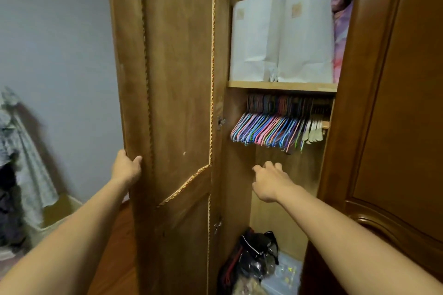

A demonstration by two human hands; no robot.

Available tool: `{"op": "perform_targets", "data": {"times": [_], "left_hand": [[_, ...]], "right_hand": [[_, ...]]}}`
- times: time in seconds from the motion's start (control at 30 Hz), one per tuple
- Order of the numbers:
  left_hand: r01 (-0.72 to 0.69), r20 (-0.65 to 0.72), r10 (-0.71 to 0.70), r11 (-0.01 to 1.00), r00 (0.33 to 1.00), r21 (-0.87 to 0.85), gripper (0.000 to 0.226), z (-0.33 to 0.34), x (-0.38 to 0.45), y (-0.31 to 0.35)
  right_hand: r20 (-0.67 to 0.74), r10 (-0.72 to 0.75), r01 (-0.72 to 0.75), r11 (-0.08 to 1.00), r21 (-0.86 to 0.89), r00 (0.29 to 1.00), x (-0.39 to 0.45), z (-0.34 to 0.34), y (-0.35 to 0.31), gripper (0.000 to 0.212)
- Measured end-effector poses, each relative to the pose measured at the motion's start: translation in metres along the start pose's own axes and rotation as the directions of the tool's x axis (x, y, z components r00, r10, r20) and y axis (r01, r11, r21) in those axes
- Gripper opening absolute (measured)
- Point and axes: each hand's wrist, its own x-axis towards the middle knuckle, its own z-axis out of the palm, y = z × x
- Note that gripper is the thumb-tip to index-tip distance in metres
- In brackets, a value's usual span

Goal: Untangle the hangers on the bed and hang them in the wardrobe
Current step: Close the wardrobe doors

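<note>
Our left hand (125, 167) grips the wardrobe door (177, 103), our right hand (271, 178) hangs loose and empty under the hangers (273, 130) on the rail, so we think closing comes next.

Single head-worn view, facing forward and slightly down, close to the open wardrobe (282, 86)

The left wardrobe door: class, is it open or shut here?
Open. The left wardrobe door stands swung outward, the left hand gripping its edge, so the hangers and shelf inside show.
</note>
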Motion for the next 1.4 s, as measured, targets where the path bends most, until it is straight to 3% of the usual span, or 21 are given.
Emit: {"op": "perform_targets", "data": {"times": [0.1, 0.3, 0.43, 0.53, 0.6, 0.7, 0.8, 0.9, 1.07, 1.2, 1.4], "left_hand": [[-0.067, -0.079, 0.085, 0.976, 0.993, 0.209, 0.023, 0.011, -0.017, -0.009], [-0.379, -0.054, 0.406, 0.886, 0.912, 0.266, 0.021, 0.058, -0.118, 0.008], [-0.56, 0.129, 0.547, 0.779, 0.827, 0.284, 0.025, 0.107, -0.158, 0.024], [-0.756, 0.276, 0.706, 0.581, 0.652, 0.301, 0.078, 0.146, -0.165, 0.045], [-0.865, 0.334, 0.8, 0.433, 0.498, 0.253, 0.095, 0.171, -0.159, 0.071], [-0.931, 0.378, 0.851, 0.321, 0.365, 0.176, 0.084, 0.202, -0.147, 0.111], [-0.974, 0.467, 0.862, 0.116, 0.197, 0.197, 0.076, 0.246, -0.121, 0.143], [-0.978, 0.565, 0.819, -0.024, 0.098, 0.205, 0.083, 0.295, -0.097, 0.166], [-0.962, 0.623, 0.754, 0.04, 0.208, 0.272, 0.12, 0.371, -0.094, 0.188], [-0.921, 0.607, 0.73, 0.08, 0.314, 0.38, 0.132, 0.42, -0.095, 0.195], [-0.909, 0.614, 0.713, 0.083, 0.34, 0.407, 0.133, 0.426, -0.092, 0.198]], "right_hand": [[-0.001, 0.047, -0.047, 0.999, -0.004, 0.999, -0.007, 0.002, 0.023, 0.054], [0.032, 0.158, -0.157, 0.987, -0.037, 0.987, -0.031, -0.002, 0.081, 0.054], [0.016, 0.209, -0.209, 0.978, 0.008, 0.978, -0.045, -0.015, 0.12, 0.055], [-0.011, 0.239, -0.238, 0.97, 0.047, 0.971, -0.049, -0.018, 0.142, 0.056], [-0.051, 0.245, -0.243, 0.969, 0.053, 0.968, -0.046, -0.019, 0.155, 0.055], [-0.172, 0.239, -0.234, 0.971, 0.05, 0.956, -0.037, -0.029, 0.171, 0.055], [-0.327, 0.246, -0.254, 0.967, 0.018, 0.912, -0.027, -0.048, 0.193, 0.057], [-0.429, 0.256, -0.327, 0.94, -0.099, 0.866, -0.016, -0.063, 0.218, 0.065], [-0.468, 0.302, -0.432, 0.88, -0.199, 0.831, 0.003, -0.075, 0.244, 0.083], [-0.462, 0.329, -0.463, 0.86, -0.214, 0.824, 0.022, -0.067, 0.262, 0.084], [-0.449, 0.328, -0.471, 0.845, -0.255, 0.831, 0.028, -0.059, 0.263, 0.088]]}}
